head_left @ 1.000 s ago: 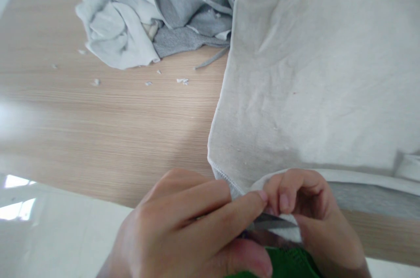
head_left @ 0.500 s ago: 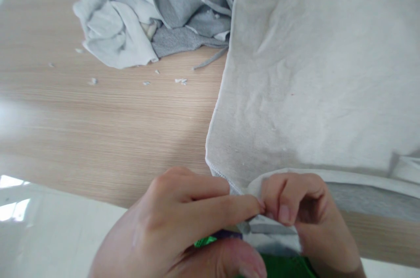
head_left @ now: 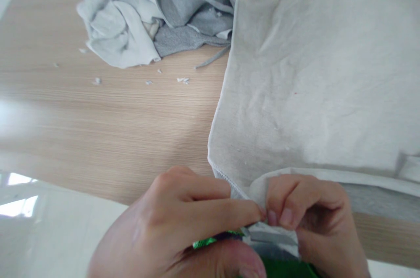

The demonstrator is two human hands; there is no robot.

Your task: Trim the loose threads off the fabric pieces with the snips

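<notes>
A large pale grey fabric piece (head_left: 315, 77) lies flat on the wooden table (head_left: 114, 120), its near hem folded over at the table's front edge. My right hand (head_left: 315, 221) pinches that folded hem between thumb and fingers. My left hand (head_left: 183, 230) is closed around a small tool with a shiny green and purple handle (head_left: 213, 238); its metal tip (head_left: 262, 235) sits at the hem right beside my right fingertips. Most of the tool is hidden by my fingers.
A crumpled heap of grey and light grey fabric pieces (head_left: 157, 11) lies at the back, touching the flat piece. Small thread and fabric scraps (head_left: 182, 80) dot the wood. A glossy white floor (head_left: 49, 234) shows past the table edge. Green cloth (head_left: 285, 269) shows below my hands.
My hands have shifted only slightly at the hem. The green handle now shows under my left fingers, and my right hand sits a little further right.
</notes>
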